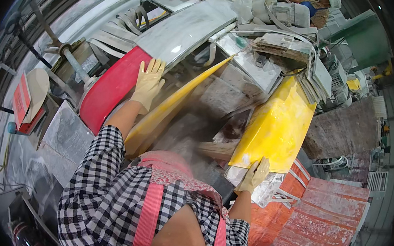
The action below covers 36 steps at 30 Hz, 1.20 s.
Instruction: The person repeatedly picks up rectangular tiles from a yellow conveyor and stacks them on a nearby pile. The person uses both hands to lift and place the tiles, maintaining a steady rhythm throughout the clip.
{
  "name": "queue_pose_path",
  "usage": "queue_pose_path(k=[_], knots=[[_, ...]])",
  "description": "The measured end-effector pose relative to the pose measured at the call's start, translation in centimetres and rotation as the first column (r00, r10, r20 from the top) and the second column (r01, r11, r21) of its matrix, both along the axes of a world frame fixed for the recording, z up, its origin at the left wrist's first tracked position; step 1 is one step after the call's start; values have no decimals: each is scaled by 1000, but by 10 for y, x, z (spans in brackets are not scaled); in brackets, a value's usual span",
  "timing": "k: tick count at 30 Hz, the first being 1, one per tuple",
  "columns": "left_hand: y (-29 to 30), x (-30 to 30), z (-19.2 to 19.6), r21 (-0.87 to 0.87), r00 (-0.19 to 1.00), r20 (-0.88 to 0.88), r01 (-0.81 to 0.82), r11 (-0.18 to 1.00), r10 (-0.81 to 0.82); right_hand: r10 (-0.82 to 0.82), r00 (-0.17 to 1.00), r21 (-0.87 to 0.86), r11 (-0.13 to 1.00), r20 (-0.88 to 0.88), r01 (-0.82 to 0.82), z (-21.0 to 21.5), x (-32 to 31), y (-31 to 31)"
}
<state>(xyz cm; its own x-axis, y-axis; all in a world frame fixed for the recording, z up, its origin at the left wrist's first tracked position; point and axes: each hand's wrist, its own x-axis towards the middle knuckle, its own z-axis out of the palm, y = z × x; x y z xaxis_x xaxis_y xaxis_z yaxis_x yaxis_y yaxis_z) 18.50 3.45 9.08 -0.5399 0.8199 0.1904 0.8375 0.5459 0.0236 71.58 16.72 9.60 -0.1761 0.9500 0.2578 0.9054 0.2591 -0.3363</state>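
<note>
My left hand (149,83), in a cream rubber glove, has its fingers stretched out flat at the right edge of a curved red panel (115,86). A glossy pale grey curved panel (187,29) adjoins the red one beyond my fingertips. Just right of this hand, a thin yellow sheet (180,100) stands tilted, seen nearly edge-on and partly blurred. My right hand (254,176), gloved alike, rests with its fingers on the near edge of a glossy wet-looking yellow sheet (275,126). A whitish block-like surface (269,189) shows under that edge.
Orange-red stained boards (317,225) lie at the right. A stack of grey strips (315,80) and a wooden block (282,47) stand beyond the yellow sheet. A metal rod (76,66) and a red-and-white item (28,97) are at left. Another person (319,11) is at the far top.
</note>
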Motion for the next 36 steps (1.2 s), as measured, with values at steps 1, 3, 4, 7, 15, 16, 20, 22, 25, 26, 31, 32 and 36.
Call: queue_pose_path(k=[1, 3, 4, 7, 15, 16, 20, 22, 25, 26, 31, 32, 36], knots=[[0, -1, -1, -26, 1000, 0, -10, 1000, 10, 9, 1000, 22, 1000, 11, -9, -1, 0, 0], [1, -1, -4, 1, 1000, -18, -12, 1000, 12, 29, 999, 48, 998, 43, -31, -3, 2, 2], [2, -1, -5, -8, 1000, -16, -12, 1000, 12, 38, 997, 51, 998, 65, -41, -3, 3, 3], [2, -2, -6, -17, 1000, -6, -13, 1000, 13, 49, 997, 52, 997, 62, -53, -6, 6, 4], [1, 1, 1, 23, 1000, 13, 9, 1000, -9, 52, 998, 50, 997, 38, -54, -1, 3, 2], [1, 1, 1, 24, 1000, 15, 5, 1000, -6, 45, 998, 43, 998, 40, -47, 0, 2, 1], [1, 0, 0, 17, 1000, 3, 7, 1000, -7, 32, 999, 16, 999, 32, -33, 5, -2, -1], [2, -1, -2, 16, 1000, 14, 13, 1000, -13, 32, 999, 9, 999, 5, -33, 7, -4, -3], [1, -2, -4, 30, 999, 39, 9, 1000, -10, 26, 999, -6, 1000, -33, -26, 10, -6, -4], [1, -2, -5, 44, 1000, 26, 13, 999, -14, 36, 999, 4, 999, -28, -35, 11, -7, -5], [1, -3, -7, 36, 1000, 21, 13, 999, -13, 38, 998, 16, 999, -41, -37, 9, -6, -5], [1, -3, -7, 34, 1000, 19, 13, 999, -14, 32, 999, 12, 999, -35, -31, 7, -5, -4], [1, -3, -8, 47, 1000, 10, 14, 999, -15, 70, 997, 58, 996, -14, -69, -1, 2, 2]])
